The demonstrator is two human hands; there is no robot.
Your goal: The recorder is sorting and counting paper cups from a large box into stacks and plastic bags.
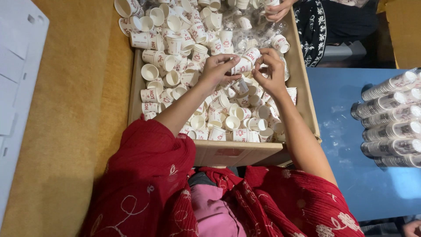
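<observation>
A cardboard box [239, 152] in front of me is filled with several small white paper cups with red print. My left hand [218, 69] and my right hand [270, 72] meet above the middle of the box. Between them they hold a short stack of paper cups [244, 63], the left hand's fingers pinching one end and the right hand's fingers at the other. Loose cups [228, 118] lie in a heap under both hands.
Another person's hand [277, 9] reaches into the box's far right corner. Wrapped sleeves of stacked cups [390, 118] lie on a blue surface at the right. White sheets [15, 74] lie on the tan floor at the left. Clear plastic wrap lies among the far cups.
</observation>
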